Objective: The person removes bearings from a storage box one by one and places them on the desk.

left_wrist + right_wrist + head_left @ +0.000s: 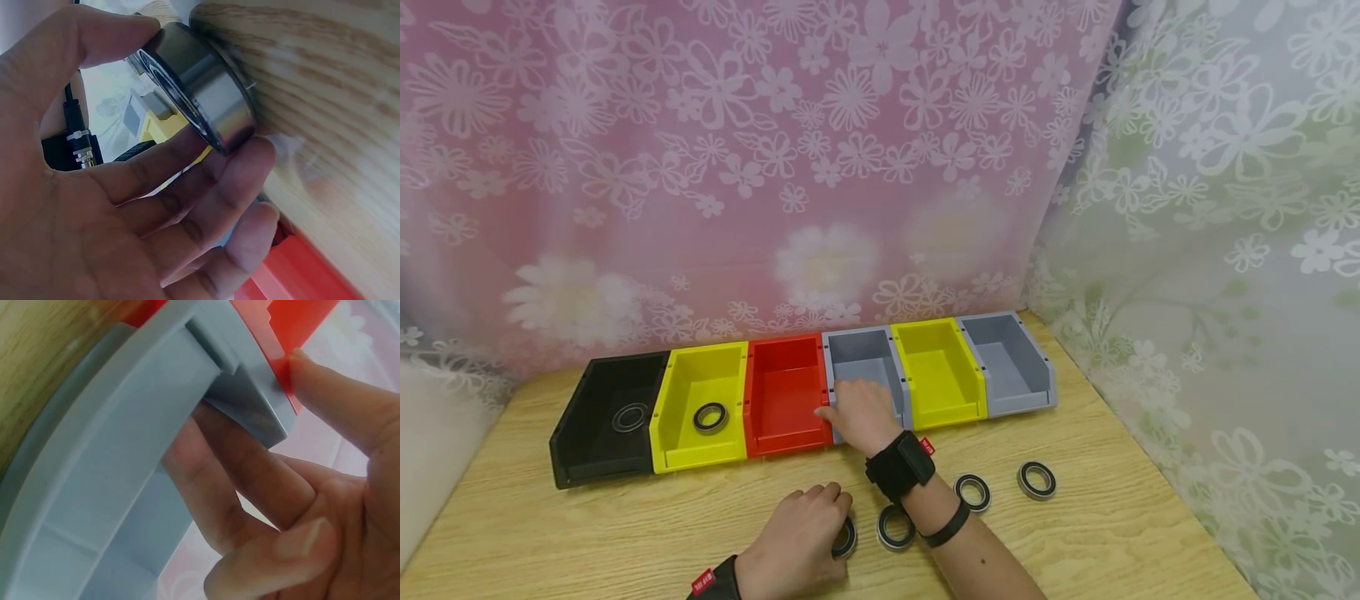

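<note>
At the near table edge my left hand (pixel 797 537) pinches a ball bearing (pixel 212 90) between thumb and fingers. The bearing stands tilted with its rim by the wood in the left wrist view. My right hand (pixel 867 414) reaches into the middle grey bin (pixel 860 346). In the right wrist view its fingers (pixel 215 487) go behind the front wall of that bin, and some tips are hidden. Its thumb stays outside near the red bin (pixel 787 379); no bearing shows in this hand. Another bearing (pixel 896 527) lies between the two forearms.
Two more bearings, one (pixel 973 492) beside the right forearm and one (pixel 1037 481) farther right, lie on the wooden table (pixel 1120 508). A black bin (pixel 602 433) and a yellow bin (pixel 688 383) each hold a bearing. Another yellow bin (pixel 938 375) and a grey bin (pixel 1007 367) end the row.
</note>
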Tool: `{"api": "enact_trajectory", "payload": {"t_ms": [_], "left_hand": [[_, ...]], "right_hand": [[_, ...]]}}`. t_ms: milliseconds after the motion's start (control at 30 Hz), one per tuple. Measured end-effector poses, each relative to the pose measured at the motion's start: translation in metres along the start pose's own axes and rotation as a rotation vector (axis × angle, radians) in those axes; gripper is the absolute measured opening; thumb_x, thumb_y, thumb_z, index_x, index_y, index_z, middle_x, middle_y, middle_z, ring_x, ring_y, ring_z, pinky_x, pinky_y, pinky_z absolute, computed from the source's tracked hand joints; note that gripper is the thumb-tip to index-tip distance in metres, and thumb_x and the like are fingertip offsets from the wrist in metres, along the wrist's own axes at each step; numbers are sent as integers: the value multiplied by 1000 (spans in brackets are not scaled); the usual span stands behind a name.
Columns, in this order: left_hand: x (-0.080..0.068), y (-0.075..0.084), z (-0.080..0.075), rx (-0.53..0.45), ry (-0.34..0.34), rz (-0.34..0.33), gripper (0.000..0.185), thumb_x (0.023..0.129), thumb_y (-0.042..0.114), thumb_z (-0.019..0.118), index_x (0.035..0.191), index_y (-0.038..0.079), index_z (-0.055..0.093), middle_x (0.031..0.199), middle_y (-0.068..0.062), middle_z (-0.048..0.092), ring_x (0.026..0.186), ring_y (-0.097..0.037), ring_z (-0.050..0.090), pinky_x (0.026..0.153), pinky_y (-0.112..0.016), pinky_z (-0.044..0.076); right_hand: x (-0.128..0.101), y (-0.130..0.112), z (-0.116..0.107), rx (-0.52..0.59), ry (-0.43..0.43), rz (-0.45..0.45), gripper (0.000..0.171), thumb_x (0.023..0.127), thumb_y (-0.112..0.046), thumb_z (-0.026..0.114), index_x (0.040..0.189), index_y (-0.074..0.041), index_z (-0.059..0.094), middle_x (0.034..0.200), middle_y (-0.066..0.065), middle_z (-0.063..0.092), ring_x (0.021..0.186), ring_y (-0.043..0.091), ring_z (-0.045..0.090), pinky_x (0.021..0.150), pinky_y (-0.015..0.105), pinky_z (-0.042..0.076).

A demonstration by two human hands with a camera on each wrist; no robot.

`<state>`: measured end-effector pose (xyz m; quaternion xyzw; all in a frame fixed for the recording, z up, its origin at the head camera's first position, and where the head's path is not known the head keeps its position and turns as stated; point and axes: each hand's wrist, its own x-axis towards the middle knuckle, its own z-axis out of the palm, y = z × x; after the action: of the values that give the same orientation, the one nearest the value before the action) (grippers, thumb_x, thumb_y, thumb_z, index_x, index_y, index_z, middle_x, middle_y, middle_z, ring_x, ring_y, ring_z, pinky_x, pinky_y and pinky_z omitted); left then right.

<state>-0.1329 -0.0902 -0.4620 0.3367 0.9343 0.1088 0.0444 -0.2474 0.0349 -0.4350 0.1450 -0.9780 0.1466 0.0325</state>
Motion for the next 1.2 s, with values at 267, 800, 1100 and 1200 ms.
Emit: {"api": "enact_trajectory", "payload": {"t_ms": [267,800,1100,1200], "left_hand": [[1,0,0,-18,-22,-8,43,66,26,90,100,10,69,82,5,53,68,-9,46,57,-26,42],[-1,2,-2,-27,-55,-17,44,68,28,92,102,10,70,84,4,55,68,-8,46,59,-27,44],[1,2,-4,-53,-84,-34,44,69,28,92,104,11,70,84,5,56,67,-8,46,59,-27,43],[1,2,-5,-57,-92,-37,43,70,28,91,104,11,70,85,4,56,67,-8,46,59,-27,43]], "right_hand": [[1,0,1,-5,0,-3,38,89,-44,79,80,-11,64,56,-2,35,46,15,41,44,24,26],[1,-1,-1,9,-7,6,39,89,-44,79,78,-11,61,56,-1,33,46,17,40,43,25,26],[0,-1,-1,1,-5,1,39,89,-44,80,79,-11,62,56,-2,33,45,16,40,43,25,26],[1,-1,-1,1,-8,4,39,89,-44,80,80,-11,62,56,-2,34,45,16,40,43,25,26]]}}
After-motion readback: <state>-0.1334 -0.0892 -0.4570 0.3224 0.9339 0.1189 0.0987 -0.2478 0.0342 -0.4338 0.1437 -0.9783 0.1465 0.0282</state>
